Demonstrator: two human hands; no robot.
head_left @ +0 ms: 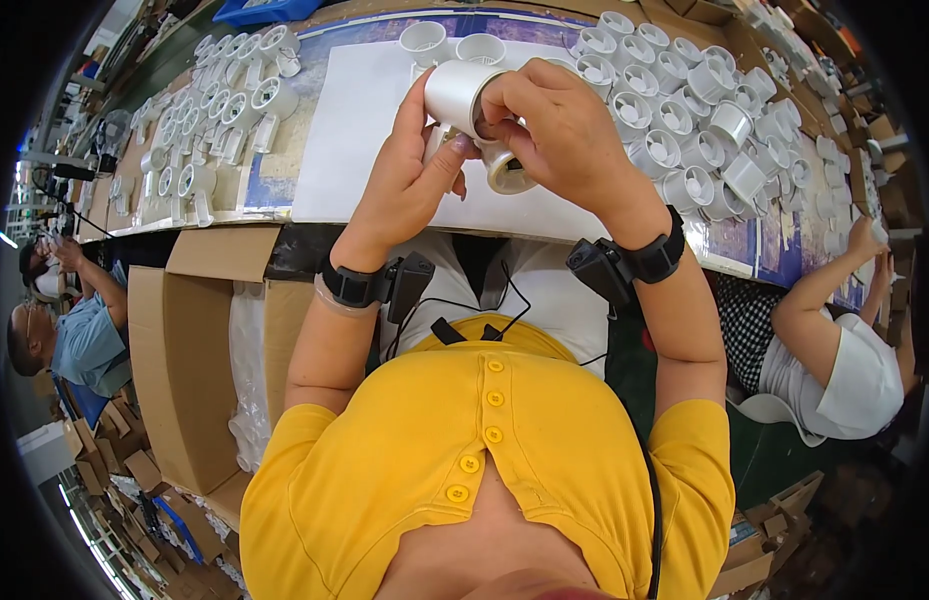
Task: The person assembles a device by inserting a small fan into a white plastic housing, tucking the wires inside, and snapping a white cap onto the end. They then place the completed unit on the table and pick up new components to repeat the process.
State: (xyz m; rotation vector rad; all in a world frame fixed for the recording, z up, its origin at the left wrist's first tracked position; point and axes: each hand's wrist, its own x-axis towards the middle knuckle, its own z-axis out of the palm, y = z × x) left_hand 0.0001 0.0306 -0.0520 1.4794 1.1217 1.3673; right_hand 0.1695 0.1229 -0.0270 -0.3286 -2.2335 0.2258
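- In the head view, the left hand [409, 170] holds a white cylinder [454, 95] from its left side; this grip is closed around it, with the thumb lower down.
- The right hand [569, 130] is at the right end of this cylinder, with the fingers bent at its round mouth. The fingertips are partly hidden, so I cannot tell if this grip pinches some small part.
- The cylinder is raised above the near part of the tabletop [269, 188], over a white sheet [349, 130].
- A second cylindrical piece [507, 173] is just below it, between the two hands; whether the two are joined, I cannot tell.
- Beyond the hands, a white cup-shaped part [422, 42] stands on the sheet, near another similar one [481, 48].
- To the right there is a dense group of white round housings [704, 150]; to the left, rows of white lamp-like parts [239, 110].
- An open cardboard box [184, 390] stands below the tabletop's edge at left, with clear plastic [248, 370] inside.
- Each wrist wears a black band [359, 285].
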